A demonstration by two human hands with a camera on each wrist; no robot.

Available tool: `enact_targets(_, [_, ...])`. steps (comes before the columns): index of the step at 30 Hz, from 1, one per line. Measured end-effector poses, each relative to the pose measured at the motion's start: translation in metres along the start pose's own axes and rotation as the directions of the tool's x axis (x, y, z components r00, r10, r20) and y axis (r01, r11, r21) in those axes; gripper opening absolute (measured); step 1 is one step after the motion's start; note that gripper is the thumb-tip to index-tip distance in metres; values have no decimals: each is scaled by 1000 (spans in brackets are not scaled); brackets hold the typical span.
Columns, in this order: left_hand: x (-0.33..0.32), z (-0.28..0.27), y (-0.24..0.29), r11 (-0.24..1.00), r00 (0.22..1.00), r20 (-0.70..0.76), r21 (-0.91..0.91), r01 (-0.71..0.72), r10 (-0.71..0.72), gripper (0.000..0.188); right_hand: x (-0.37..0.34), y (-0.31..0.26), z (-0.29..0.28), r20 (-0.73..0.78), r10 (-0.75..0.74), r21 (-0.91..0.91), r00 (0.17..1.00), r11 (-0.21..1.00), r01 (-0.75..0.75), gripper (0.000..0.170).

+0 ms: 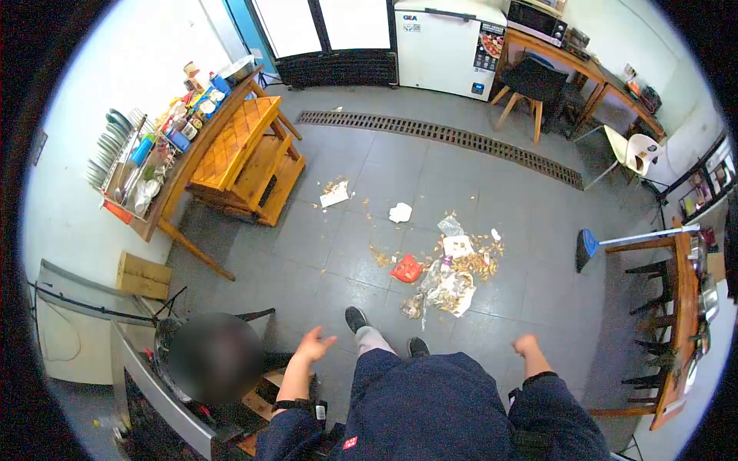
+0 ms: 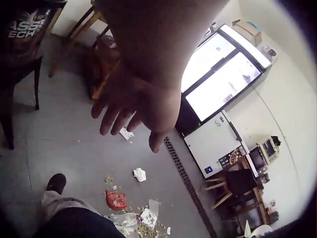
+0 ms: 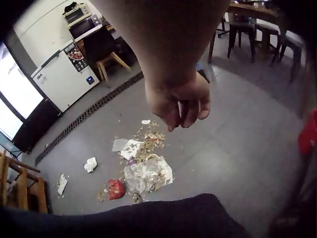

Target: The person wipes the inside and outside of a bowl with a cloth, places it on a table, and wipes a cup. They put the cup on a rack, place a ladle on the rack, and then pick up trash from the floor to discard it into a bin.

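My left hand (image 1: pixel 312 347) hangs in the air at my left side, its fingers spread and nothing in them. At the other side hangs my right hand (image 1: pixel 527 346), fingers loosely curled and holding nothing. On the floor in front of my shoes lies a heap of litter: a clear plastic bag (image 3: pixel 140 174), white paper (image 1: pixel 457 246) and scattered brown scraps (image 1: pixel 486 265). Beside the heap sits a red plastic bag (image 1: pixel 406 268). Farther off lie a white crumpled piece (image 1: pixel 400 213) and a white flat piece (image 1: pixel 334 196) among crumbs. Both hands are apart from all of it.
A blue broom (image 1: pixel 586 244) leans by the wooden table (image 1: pixel 665 392) with dark stools at right. Left stand a wooden cart (image 1: pixel 250 165) and a table with dishes. A drain grate (image 1: pixel 438 132) crosses the floor before a white freezer (image 1: pixel 442 54). A blurred round thing (image 1: pixel 215 357) is nearby left.
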State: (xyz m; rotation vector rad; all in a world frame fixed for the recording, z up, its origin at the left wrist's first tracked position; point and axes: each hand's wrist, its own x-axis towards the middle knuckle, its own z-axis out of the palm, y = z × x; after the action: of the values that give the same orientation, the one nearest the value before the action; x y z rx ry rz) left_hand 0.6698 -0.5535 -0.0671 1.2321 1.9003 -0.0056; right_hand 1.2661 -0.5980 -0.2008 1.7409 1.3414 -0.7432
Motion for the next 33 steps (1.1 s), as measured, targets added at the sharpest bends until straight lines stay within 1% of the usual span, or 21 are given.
enact_targets(2, [18, -8, -16, 999, 999, 34, 40, 19, -20, 71, -10, -23, -32, 19, -48, 6, 999, 999, 48, 30])
enact_targets(3, [23, -16, -16, 999, 998, 41, 10, 37, -38, 71, -15, -37, -49, 27, -74, 9, 997, 997, 73, 30])
enact_targets(5, [32, -33, -16, 996, 996, 55, -51, 76, -73, 71, -14, -65, -77, 30, -60, 15, 998, 998, 60, 30])
enact_targets(7, [65, -41, -40, 996, 993, 85, -10, 86, -85, 71, -1, -87, -90, -77, -97, 66, 992, 993, 102, 29])
enact_targets(8, [84, -48, -53, 996, 991, 98, 9, 88, -88, 71, 14, -94, -87, -188, -134, 110, 973, 982, 157, 33])
enact_targets(9, [94, -62, -54, 997, 993, 91, -13, 78, -77, 71, 23, -105, -93, -299, -163, 147, 940, 966, 215, 40])
enact_targets(11, [105, -87, -53, 996, 995, 87, -58, 63, -58, 70, 17, -144, -125, -331, -66, 158, 941, 980, 125, 38])
enact_targets(12, [112, -99, -54, 999, 996, 79, -11, 53, -52, 69, 11, -161, -135, -331, -17, 163, 944, 984, 75, 37])
enact_targets(14, [132, -130, -50, 996, 997, 71, 87, 30, -36, 68, 42, -184, -142, -304, -187, -28, 934, 982, 187, 36])
enact_targets(15, [141, -141, -54, 997, 998, 60, 72, 17, -21, 68, 54, -194, -150, -282, -269, -119, 921, 962, 245, 36])
enact_targets(17, [161, -163, -62, 999, 999, 27, 42, -19, 17, 66, 49, -223, -181, -364, -247, 7, 898, 964, 267, 33])
enact_targets(18, [173, -169, -70, 997, 999, 24, 75, -28, 27, 65, 45, -239, -199, -363, -157, 148, 918, 964, 223, 32])
enact_targets(20, [190, -183, -76, 996, 999, 26, 83, -29, 27, 64, 41, -267, -226, -322, 24, 417, 947, 901, 119, 29])
enact_targets(23, [209, -197, -68, 995, 998, 52, 92, -39, 34, 64, 41, -296, -243, -476, 80, 475, 876, 862, 179, 23])
enact_targets(26, [236, -198, -67, 995, 995, 79, 75, -61, 55, 63, 71, -313, -254, -431, 41, 439, 902, 882, 169, 19])
enact_targets(27, [247, -196, -68, 995, 994, 86, 68, -69, 64, 63, 77, -321, -262, -397, 62, 472, 916, 869, 146, 19])
enact_targets(29, [267, -200, -54, 982, 988, 131, 158, -102, 82, 64, 94, -339, -283, -333, 101, 537, 937, 838, 100, 19])
enact_targets(30, [279, -197, -51, 972, 984, 156, 204, -119, 87, 65, 107, -350, -292, -342, 84, 488, 936, 867, 101, 19])
enact_targets(33, [344, -167, -72, 983, 986, 143, 147, -113, 92, 64, 191, -385, -300, -391, 83, 418, 917, 903, 96, 19])
